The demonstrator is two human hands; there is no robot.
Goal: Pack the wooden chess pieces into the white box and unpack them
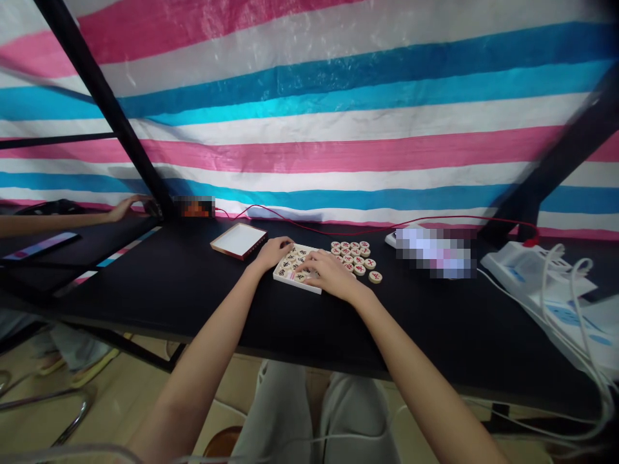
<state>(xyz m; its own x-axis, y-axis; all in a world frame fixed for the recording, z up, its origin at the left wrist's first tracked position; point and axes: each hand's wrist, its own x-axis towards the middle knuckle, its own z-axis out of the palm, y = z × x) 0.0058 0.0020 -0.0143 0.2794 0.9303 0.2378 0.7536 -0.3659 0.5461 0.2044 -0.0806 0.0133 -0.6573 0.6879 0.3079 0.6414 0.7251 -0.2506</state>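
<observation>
A shallow white box [298,284] sits on the black desk, filled with round Chinese chess pieces [286,265] marked in black. My left hand [273,254] is closed around the box's far left corner, its fingertips partly hidden at the edge. Over the box's right side lies my right hand [333,274], with fingers stretched out and apart across the pieces; whether it touches one is hard to tell. Just beyond that hand, Chinese chess pieces with red characters [358,261] stand in rows on the desk, and one red piece [375,277] sits apart.
The box lid [238,241] lies inner side up, left of the box. A blurred-out device [430,251] and a white power strip [541,290] with cables are on the right. A thin red cable [338,232] runs along the back. Another person's hand [128,209] is at far left.
</observation>
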